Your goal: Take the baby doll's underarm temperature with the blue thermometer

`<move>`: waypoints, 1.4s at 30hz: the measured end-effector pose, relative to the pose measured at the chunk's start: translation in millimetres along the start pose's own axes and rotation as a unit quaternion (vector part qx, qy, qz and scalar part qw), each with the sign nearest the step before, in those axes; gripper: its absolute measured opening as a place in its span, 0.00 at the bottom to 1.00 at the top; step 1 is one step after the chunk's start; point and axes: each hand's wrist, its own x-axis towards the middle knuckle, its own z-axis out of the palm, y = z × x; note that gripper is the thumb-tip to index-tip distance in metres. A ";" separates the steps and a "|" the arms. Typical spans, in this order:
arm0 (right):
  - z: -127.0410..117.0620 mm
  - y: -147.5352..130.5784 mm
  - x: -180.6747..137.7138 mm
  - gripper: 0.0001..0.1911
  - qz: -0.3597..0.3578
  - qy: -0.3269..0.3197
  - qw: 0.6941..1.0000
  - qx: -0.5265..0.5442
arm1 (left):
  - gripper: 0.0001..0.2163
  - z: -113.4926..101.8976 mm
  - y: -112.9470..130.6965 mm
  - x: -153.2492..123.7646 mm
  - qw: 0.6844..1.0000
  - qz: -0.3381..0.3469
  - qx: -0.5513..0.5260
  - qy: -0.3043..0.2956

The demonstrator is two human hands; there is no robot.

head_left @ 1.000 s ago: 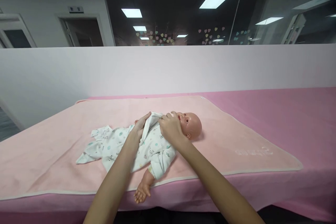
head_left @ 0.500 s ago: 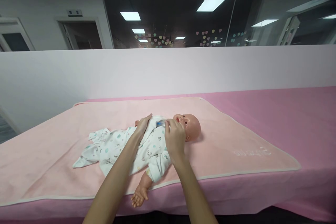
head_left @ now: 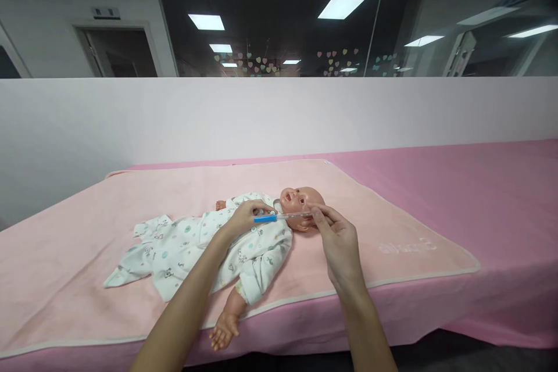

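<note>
Fingers (head_left: pixel 320 218) of the right hand (head_left: pixel 344 244) pinch the clear end of a slim, straight, thermometer-like stick (head_left: pixel 282 217) with a bright blue opposite end, holding it nearly level between the two hands, above the neck and upper chest of a bald plastic baby doll (head_left: pixel 313 196). Just beside the blue end, the left hand (head_left: pixel 246 219) is over the doll's chest with its fingers bent; hand and stick overlap there, so I cannot tell whether those fingers grip anything. As for progress, getting the stick out in the open and in hand looks done; letting go of it or setting it down is not. A white, long-sleeved fabric garment (head_left: pixel 257 250) with small green and grey prints covers the doll, which lies on its back, head toward the right, on a peach blanket (head_left: pixel 414 264) with a pale edge, spread over pink cloth (head_left: pixel 501 203).
</note>
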 end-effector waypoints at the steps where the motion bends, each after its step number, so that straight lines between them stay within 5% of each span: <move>1: -7.1 5.2 1.0 0.15 0.004 -0.004 1.000 -0.007 | 0.15 0.1 -0.6 0.4 1.000 -0.002 0.000 0.004; 9: -93.6 66.6 6.5 0.16 0.099 0.008 0.981 -0.164 | 0.14 2.0 -5.0 0.4 0.999 -0.004 -0.039 0.025; 13: -106.3 66.0 8.4 0.10 0.057 -0.018 0.904 -0.424 | 0.16 0.4 -11.4 1.4 0.986 -0.051 -0.139 0.073; 16: -83.9 51.5 7.3 0.11 0.010 0.023 0.845 -0.535 | 0.18 -1.2 -17.0 2.3 0.966 -0.081 -0.214 0.124; 18: -53.3 41.0 6.1 0.13 -0.051 0.033 0.858 -0.510 | 0.19 -1.9 -20.1 2.6 0.957 -0.104 -0.235 0.137; 21: 6.3 34.9 7.8 0.12 -0.173 -0.069 0.897 -0.400 | 0.20 -2.0 -23.0 2.7 0.948 -0.109 -0.257 0.153; 26: 78.6 61.8 21.0 0.10 -0.171 -0.084 0.822 -0.537 | 0.21 -3.1 -23.0 2.5 0.939 -0.109 -0.283 0.163; 29: 84.5 81.8 24.2 0.09 -0.200 -0.069 0.831 -0.515 | 0.20 -4.4 -21.1 2.6 0.939 -0.114 -0.284 0.159; 33: 74.1 91.6 21.8 0.12 -0.302 -0.014 0.896 -0.325 | 0.20 -3.7 -19.8 3.5 0.937 -0.110 -0.283 0.171; 36: 71.8 91.2 20.9 0.12 -0.364 0.008 0.908 -0.209 | 0.17 -1.9 -20.1 4.2 0.948 -0.080 -0.266 0.153; 42: 75.3 92.5 23.0 0.11 -0.345 -0.016 0.919 -0.189 | 0.12 -1.0 -21.0 4.5 0.975 -0.038 -0.205 0.072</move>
